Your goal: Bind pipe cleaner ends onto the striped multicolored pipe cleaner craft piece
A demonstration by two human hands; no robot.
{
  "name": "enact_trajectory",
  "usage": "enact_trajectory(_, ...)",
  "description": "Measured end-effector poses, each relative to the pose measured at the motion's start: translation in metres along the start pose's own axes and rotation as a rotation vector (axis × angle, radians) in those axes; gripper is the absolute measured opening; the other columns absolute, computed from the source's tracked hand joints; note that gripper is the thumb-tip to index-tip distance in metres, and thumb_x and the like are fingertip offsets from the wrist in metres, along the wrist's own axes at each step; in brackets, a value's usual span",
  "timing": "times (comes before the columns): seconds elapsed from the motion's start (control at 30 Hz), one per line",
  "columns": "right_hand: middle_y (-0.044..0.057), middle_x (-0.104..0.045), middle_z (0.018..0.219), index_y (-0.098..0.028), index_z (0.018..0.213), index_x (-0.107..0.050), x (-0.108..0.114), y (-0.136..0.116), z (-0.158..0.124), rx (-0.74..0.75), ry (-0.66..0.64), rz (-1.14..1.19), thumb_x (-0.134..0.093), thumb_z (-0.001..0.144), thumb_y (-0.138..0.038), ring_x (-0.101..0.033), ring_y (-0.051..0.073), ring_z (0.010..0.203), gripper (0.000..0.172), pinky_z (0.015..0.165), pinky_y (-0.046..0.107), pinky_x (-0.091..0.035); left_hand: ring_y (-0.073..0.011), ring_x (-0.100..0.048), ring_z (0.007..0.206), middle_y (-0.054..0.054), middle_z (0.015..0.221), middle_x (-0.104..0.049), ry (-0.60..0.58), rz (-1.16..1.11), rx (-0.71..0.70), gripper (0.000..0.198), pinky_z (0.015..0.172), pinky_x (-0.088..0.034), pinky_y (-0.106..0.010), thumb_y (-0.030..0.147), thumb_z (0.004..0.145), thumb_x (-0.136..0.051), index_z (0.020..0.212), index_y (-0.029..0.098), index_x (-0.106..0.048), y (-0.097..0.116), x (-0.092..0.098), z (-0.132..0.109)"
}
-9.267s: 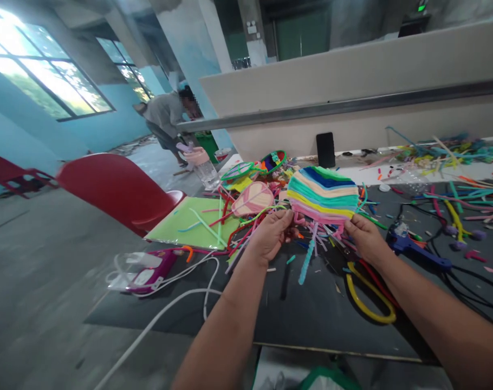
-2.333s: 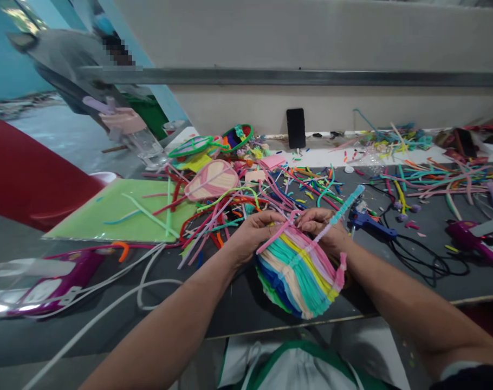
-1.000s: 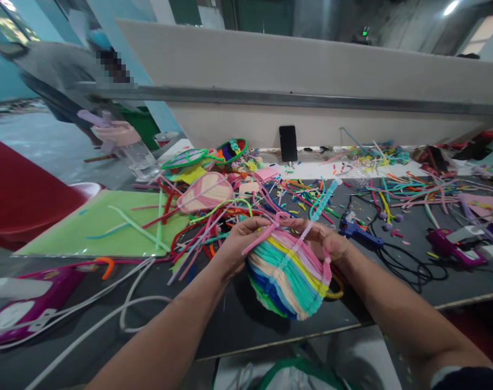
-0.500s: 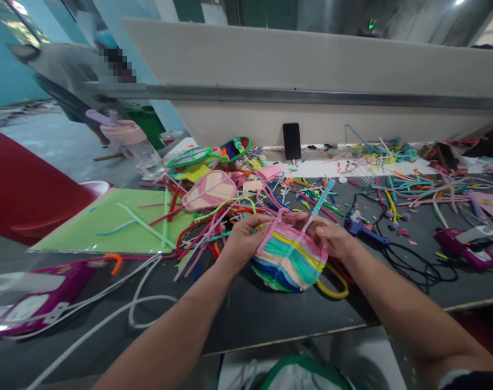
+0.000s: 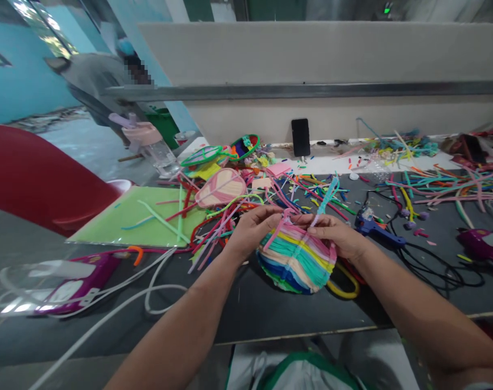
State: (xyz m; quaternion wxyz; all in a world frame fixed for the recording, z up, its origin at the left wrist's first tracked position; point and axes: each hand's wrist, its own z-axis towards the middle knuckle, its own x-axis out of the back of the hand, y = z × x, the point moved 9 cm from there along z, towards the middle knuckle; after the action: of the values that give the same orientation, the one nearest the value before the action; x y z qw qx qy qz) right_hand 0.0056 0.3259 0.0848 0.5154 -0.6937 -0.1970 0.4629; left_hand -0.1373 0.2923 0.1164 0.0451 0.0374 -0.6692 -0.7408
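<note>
A rounded, striped piece made of pipe cleaners (image 5: 297, 262) is held up above the near part of the table, with pink, yellow, teal, beige and blue rows. My left hand (image 5: 257, 227) pinches its upper left edge, where a pink strand is looped. On the upper right edge, my right hand (image 5: 338, 233) is closed, its thumb lying over the pink rows. Between my hands a light blue and lilac stem (image 5: 326, 197) sticks up from the piece. Some fingertips are hidden behind it. Yellow-handled scissors (image 5: 346, 287) lie partly under my right forearm.
Loose pipe cleaners (image 5: 214, 244) and a pink leaf shape (image 5: 221, 188) lie behind my left hand. To the right is a blue glue gun (image 5: 378, 230) with a black cord. A phone (image 5: 300, 137) leans on the partition. White cables (image 5: 149, 292) cross the left side.
The view has shifted a little to the left. My right thumb has moved inward along the top edge towards the stem, and my hands are closer together.
</note>
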Motion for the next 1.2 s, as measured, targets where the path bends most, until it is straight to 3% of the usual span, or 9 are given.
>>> enact_trajectory(0.13,0.009,-0.069,0.111,-0.019,0.111,-0.067,-0.001,0.004,0.0,-0.018,-0.01,-0.007,-0.074,0.072,-0.023,-0.066,0.02,0.097,0.039,0.092,0.035,-0.047,-0.0185,-0.062,0.079,-0.006,0.088,-0.07,-0.052,0.024,-0.002,0.034,0.072,-0.047,-0.027,0.033,0.066,-0.076,0.094,0.015,-0.07,0.0,-0.009,0.001)
enact_trajectory(0.47,0.008,-0.07,0.109,-0.018,0.107,-0.069,0.003,0.005,0.002,-0.016,0.001,-0.013,-0.075,0.07,-0.022,-0.066,0.02,0.096,0.037,0.089,0.033,-0.049,-0.0181,-0.061,0.078,-0.005,0.082,-0.069,-0.08,0.212,-0.06,0.018,0.07,-0.046,-0.026,0.029,0.071,-0.07,0.084,0.017,-0.075,0.002,-0.006,-0.002)
enact_trajectory(0.67,0.008,-0.07,0.109,-0.018,0.107,-0.069,0.003,0.007,0.001,-0.031,-0.017,0.002,-0.074,0.072,-0.021,-0.067,0.019,0.094,0.036,0.091,0.035,-0.047,-0.0145,-0.061,0.07,-0.004,0.081,-0.069,-0.146,0.003,0.105,0.024,0.066,-0.046,-0.024,0.031,0.073,-0.07,0.092,0.017,-0.072,-0.018,-0.006,-0.002)
enact_trajectory(0.83,0.009,-0.07,0.11,-0.019,0.112,-0.067,0.005,0.006,0.001,-0.016,-0.02,-0.011,-0.074,0.072,-0.022,-0.067,0.02,0.095,0.04,0.089,0.036,-0.048,-0.0169,-0.064,0.078,-0.007,0.092,-0.07,-0.249,-0.144,0.219,0.035,0.074,-0.049,-0.028,0.028,0.067,-0.077,0.098,0.016,-0.07,-0.023,-0.012,-0.006)
enact_trajectory(1.07,0.009,-0.07,0.11,-0.02,0.114,-0.066,0.003,0.005,0.001,0.0,-0.036,0.002,-0.073,0.073,-0.021,-0.066,0.02,0.098,0.042,0.093,0.037,-0.047,-0.0118,-0.062,0.063,-0.004,0.076,-0.069,-0.187,-0.208,0.254,0.031,0.063,-0.047,-0.023,0.03,0.062,-0.081,0.085,0.013,-0.068,-0.042,-0.011,-0.002)
enact_trajectory(1.2,0.01,-0.069,0.11,-0.019,0.114,-0.066,0.002,0.004,0.001,0.001,-0.042,-0.001,-0.072,0.073,-0.02,-0.066,0.02,0.097,0.041,0.092,0.036,-0.048,-0.0112,-0.062,0.064,-0.004,0.077,-0.069,-0.201,-0.265,0.292,0.03,0.063,-0.048,-0.022,0.027,0.063,-0.081,0.086,0.012,-0.069,-0.047,-0.011,-0.002)
